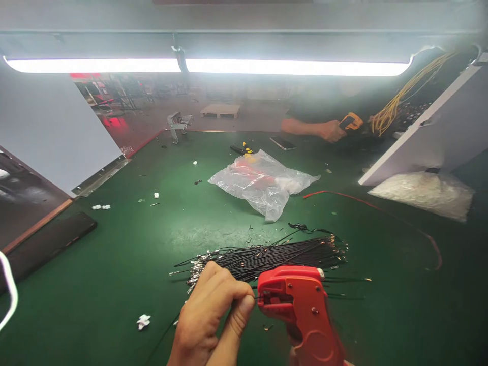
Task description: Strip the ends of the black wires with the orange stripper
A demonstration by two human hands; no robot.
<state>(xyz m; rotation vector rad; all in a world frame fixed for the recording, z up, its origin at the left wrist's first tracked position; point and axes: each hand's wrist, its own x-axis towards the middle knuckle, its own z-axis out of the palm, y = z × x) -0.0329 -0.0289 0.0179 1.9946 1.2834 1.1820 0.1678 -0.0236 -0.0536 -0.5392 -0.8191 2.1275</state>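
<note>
My left hand (213, 310) is closed in a pinch on a thin black wire (256, 298). The wire's end reaches the jaws of a red wire stripper (305, 310). Mostly hidden behind the tool's handle at the bottom edge, my right hand (294, 356) grips the stripper. Just beyond both hands lies a bundle of black wires (278, 256), with metal terminals at the left ends and bare copper at several right ends.
A clear plastic bag (263, 183) lies mid-table by yellow-black pliers (244, 149) and a phone (282, 143). A red wire (362, 197) curves at right, near a bag of white parts (423, 193). Opposite, a co-worker's hand (331, 131) holds a yellow-black tool (351, 122).
</note>
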